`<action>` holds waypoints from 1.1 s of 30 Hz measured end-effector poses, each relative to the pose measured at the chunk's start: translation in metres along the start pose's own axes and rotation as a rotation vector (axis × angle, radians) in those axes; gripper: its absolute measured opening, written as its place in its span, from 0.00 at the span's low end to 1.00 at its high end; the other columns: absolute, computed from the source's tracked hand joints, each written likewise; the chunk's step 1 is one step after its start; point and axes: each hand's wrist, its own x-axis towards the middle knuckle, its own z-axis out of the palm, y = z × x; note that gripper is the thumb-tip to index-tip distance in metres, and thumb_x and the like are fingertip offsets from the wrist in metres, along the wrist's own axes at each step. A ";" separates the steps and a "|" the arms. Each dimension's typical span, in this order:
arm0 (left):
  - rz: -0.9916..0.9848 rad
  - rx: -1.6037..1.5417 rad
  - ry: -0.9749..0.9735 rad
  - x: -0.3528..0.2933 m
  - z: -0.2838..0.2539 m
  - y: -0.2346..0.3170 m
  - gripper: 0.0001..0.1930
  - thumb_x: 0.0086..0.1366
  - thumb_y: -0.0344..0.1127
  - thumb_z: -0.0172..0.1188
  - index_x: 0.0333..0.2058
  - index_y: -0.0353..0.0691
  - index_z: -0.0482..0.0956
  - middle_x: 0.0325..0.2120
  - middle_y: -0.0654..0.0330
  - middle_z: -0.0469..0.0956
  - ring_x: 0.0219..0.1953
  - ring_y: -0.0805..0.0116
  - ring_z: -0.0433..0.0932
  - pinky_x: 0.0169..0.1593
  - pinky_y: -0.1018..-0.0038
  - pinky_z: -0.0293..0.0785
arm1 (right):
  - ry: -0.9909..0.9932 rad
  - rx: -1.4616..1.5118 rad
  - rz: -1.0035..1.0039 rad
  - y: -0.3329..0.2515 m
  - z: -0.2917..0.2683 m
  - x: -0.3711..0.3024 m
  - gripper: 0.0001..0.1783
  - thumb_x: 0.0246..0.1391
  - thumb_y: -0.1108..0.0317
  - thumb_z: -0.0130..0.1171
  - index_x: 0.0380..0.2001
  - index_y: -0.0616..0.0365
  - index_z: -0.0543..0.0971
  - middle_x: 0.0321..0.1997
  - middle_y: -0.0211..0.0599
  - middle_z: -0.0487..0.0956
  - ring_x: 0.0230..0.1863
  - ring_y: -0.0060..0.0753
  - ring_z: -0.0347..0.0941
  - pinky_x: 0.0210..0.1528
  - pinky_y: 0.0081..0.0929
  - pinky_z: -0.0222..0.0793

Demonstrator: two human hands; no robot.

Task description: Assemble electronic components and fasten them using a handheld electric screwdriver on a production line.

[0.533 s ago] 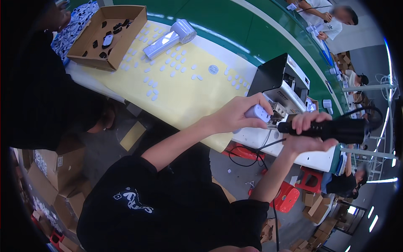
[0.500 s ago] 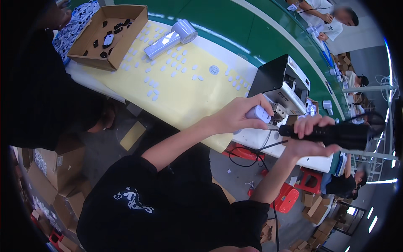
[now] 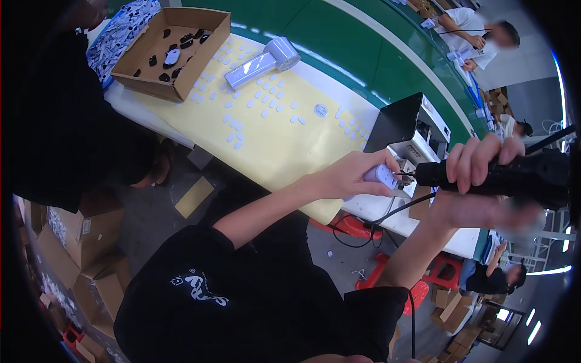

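Observation:
My left hand [image 3: 354,175] is closed around a small pale lavender plastic part [image 3: 382,176] with holes in its end face. Fingers of my right hand [image 3: 475,166] wrap round a black electric screwdriver [image 3: 520,180], held roughly level. Its thin bit points left at the end of the plastic part; I cannot tell whether they touch. Just behind them stands a black and silver box-shaped machine [image 3: 414,142], probably a screw feeder. Further left on the table lies a lavender handheld device [image 3: 260,65] with a cylindrical head, seemingly film-wrapped.
Small white oval pieces [image 3: 266,100] dot a yellow sheet [image 3: 290,157] on the table. A cardboard box [image 3: 175,88] with black parts stands far left, near a person in black [image 3: 54,133]. The black cable [image 3: 399,209] loops below my hands. Red stools [image 3: 445,272] stand beyond.
My right hand and the screwdriver have come closer to the camera and shifted right, with the grip adjusted. My left hand keeps the plastic part. The whole view has shifted slightly.

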 end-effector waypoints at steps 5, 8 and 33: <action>0.027 -0.032 -0.014 0.000 0.002 -0.004 0.20 0.53 0.40 0.66 0.39 0.40 0.68 0.33 0.62 0.76 0.36 0.72 0.74 0.40 0.78 0.68 | 0.045 -0.037 0.020 0.008 0.006 -0.001 0.39 0.40 0.24 0.42 0.27 0.55 0.61 0.13 0.26 0.58 0.08 0.14 0.52 0.09 0.12 0.48; 0.038 -0.035 -0.017 0.000 0.001 -0.004 0.19 0.53 0.40 0.66 0.39 0.39 0.68 0.34 0.62 0.76 0.36 0.72 0.75 0.40 0.78 0.68 | 0.047 -0.027 0.032 0.008 0.009 -0.001 0.39 0.41 0.24 0.42 0.27 0.55 0.61 0.13 0.26 0.58 0.08 0.14 0.51 0.09 0.12 0.47; 0.063 -0.037 -0.028 0.000 0.001 -0.005 0.20 0.50 0.40 0.68 0.38 0.40 0.69 0.32 0.62 0.76 0.33 0.72 0.75 0.37 0.77 0.68 | 0.041 -0.061 0.017 0.012 0.004 -0.013 0.41 0.40 0.21 0.40 0.27 0.54 0.61 0.13 0.25 0.58 0.09 0.13 0.51 0.09 0.12 0.47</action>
